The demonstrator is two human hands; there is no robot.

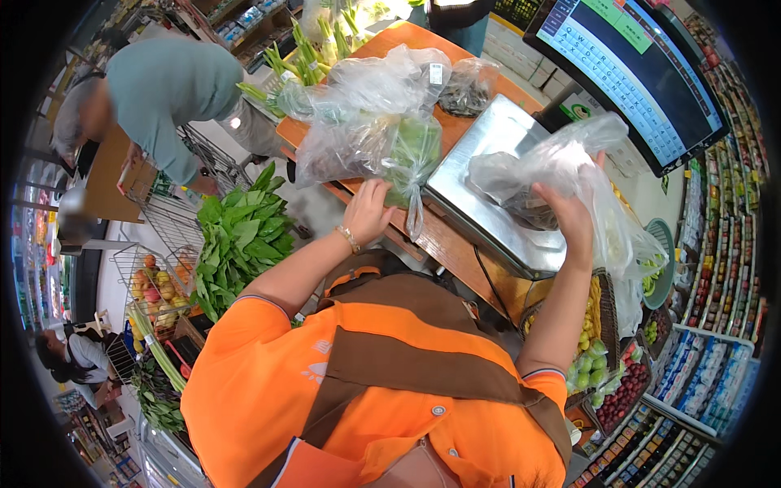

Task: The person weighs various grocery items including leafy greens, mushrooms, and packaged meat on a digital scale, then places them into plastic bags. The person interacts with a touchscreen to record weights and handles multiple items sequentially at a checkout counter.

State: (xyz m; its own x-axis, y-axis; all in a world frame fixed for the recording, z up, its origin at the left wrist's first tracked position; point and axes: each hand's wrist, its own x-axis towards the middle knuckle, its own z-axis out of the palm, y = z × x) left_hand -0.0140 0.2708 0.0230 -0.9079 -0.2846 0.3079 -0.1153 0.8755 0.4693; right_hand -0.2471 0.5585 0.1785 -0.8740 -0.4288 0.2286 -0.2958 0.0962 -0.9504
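Note:
My right hand (pixel 570 213) grips a clear plastic bag (pixel 570 149) over the steel plate of a weighing scale (pixel 464 165). The dark contents low in this bag are blurred by the plastic. At the table's near edge, my left hand (pixel 368 210) is against a knotted clear bag of green produce (pixel 415 146); whether the fingers pinch it is unclear. Beside that bag lie a bag with brownish contents (pixel 341 149) and a larger clear bag with a white label (pixel 390 79). A bag of dark produce (pixel 467 91) rests farther back on the wooden table (pixel 390 39).
A touchscreen monitor (pixel 634 73) stands beyond the scale. To my left are leafy greens (pixel 244 238), a wire shopping cart (pixel 165 210) and a person bending over (pixel 171 100). Fruit baskets (pixel 604 323) sit at my right, and a cable (pixel 491 280) hangs below the scale.

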